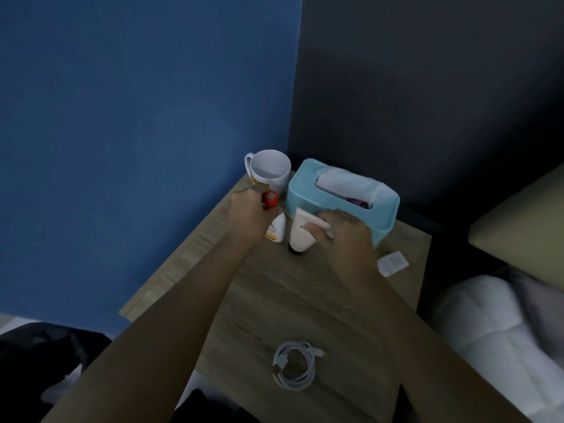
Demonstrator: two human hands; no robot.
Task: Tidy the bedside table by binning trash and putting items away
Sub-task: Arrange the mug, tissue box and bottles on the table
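1. Left grip [250, 213] is curled round a red-capped bottle [277, 227], just in front of the mug [270, 169] at the far left of the bench [290, 300].
2. Right grip [341, 233] has its fingers curled, pinching the white tube [300, 236]. The tube is cap-down, just in front of the blue tissue box [305, 190].
3. Coiled cable [294, 364] lies near the bench's front edge, well apart from both grips.
4. White sachet [393, 263] lies to the right of the right grip.
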